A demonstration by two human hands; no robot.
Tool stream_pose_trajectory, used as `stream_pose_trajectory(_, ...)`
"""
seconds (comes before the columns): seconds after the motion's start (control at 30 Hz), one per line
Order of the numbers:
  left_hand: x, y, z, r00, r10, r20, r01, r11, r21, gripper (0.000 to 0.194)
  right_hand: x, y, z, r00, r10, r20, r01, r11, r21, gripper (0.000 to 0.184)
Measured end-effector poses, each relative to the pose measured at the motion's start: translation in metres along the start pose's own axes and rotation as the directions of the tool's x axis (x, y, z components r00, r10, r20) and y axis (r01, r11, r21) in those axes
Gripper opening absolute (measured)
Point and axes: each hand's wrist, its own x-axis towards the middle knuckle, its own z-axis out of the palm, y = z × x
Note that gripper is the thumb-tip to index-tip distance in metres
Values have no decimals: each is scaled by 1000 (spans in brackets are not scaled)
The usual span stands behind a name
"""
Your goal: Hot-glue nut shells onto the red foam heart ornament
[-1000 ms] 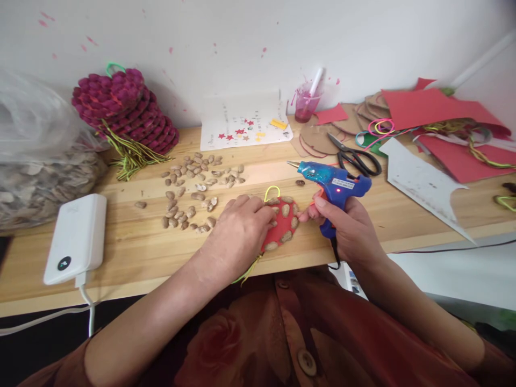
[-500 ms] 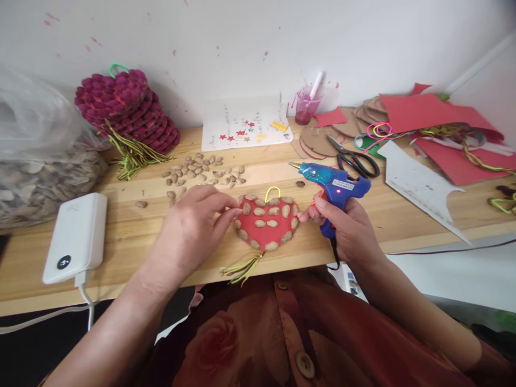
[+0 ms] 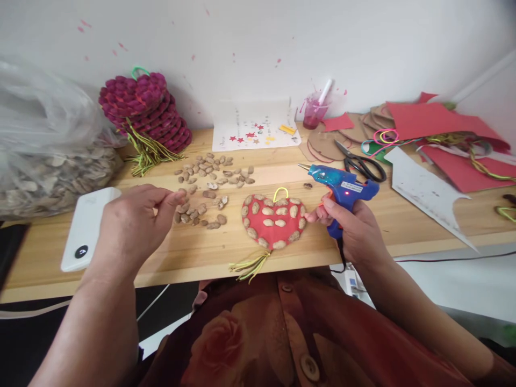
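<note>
My right hand grips a blue hot glue gun, its nozzle pointing left and a small red light glowing on its side. The fingers are wrapped round the handle. Just left of that hand lies a red heart-shaped piece, bordered with peanuts, with two short rows of them in the middle. It has a yellow loop at the top and a yellow-green tassel below. My left hand is closed in a pinch by the near pile of peanuts; anything between its fingertips is hidden.
A white power bank lies behind my left hand, beside a plastic bag of peanuts. Stacked purple hearts, a paper sheet with star stickers, a cup, scissors and red card stand or lie farther back.
My left hand has moved away from the heart's left edge to the left, over by the loose peanuts. My right hand still holds the glue gun. The whole view has shifted slightly.
</note>
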Motion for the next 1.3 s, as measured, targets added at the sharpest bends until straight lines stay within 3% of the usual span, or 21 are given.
stream_pose_trajectory(0.23,-2,-12,1,998,-44,54,44,999,-7,26,0,1,0,1000,-22,9,22,1000,1,17)
stream_pose_trajectory(0.6,-3,-23,-2,993,-111,47,112,994,-13,24,0,0,2,999,-4,-33,4,1000,-9,22)
stream_pose_trajectory(0.93,-5,-36,9,1000,-16,-15,15,997,-74,20,4,-2,4,990,29,-140,-40,996,-75,27)
stream_pose_trajectory(1.07,-5,-34,14,1000,16,3,-16,994,-106,21,3,-6,8,979,63,-196,-79,994,-74,33)
stream_pose_trajectory(1.3,-7,-22,11,995,44,88,-24,976,-215,21,4,-7,7,978,76,-195,-93,993,-76,36)
